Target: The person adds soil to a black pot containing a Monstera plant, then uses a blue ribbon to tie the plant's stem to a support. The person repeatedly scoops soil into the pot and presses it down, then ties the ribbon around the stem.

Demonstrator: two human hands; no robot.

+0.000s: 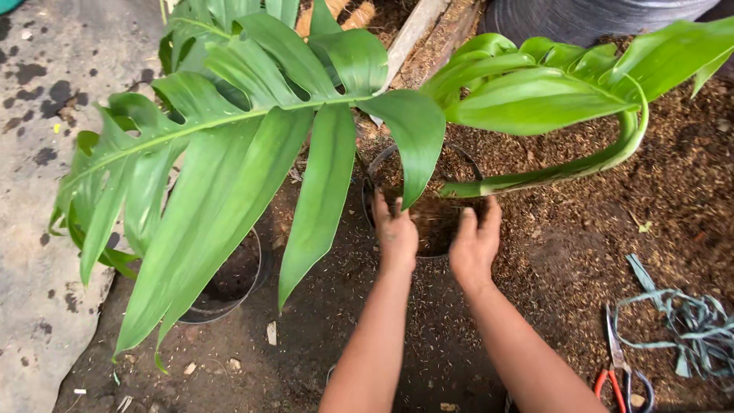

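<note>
1. At the far left there is a grey concrete surface (38,191) with dark wet spots, and it borders the brown soil.
2. Next to it stands a second black pot (229,287), half hidden under a big split green leaf (222,153) that spreads over the left half of the view.
3. The left hand (396,233) is on the near left rim of the round black pot (424,200) in the middle. Its fingers reach over the rim toward the inside, and they are spread, not made into a fist. The hanging tip of the leaf covers part of them, so I cannot tell for sure if they grip the rim or only press the soil in the pot.
4. The pot itself sits on the brown mulch ground (550,252), between the two hands, and it is filled with dark soil.
5. The right hand (475,243) is on the near right rim of the same pot, just below a thick green stem (535,177) that comes out of the pot and bends to the right. The fingers are loose and curved, resting on the rim and the soil.
6. The stem carries long narrow leaves (550,88) toward the upper right corner.
7. At the lower right, well apart from the hands, lie scissors with red handles (618,367) and a bundle of pale green ties (688,325).
</note>
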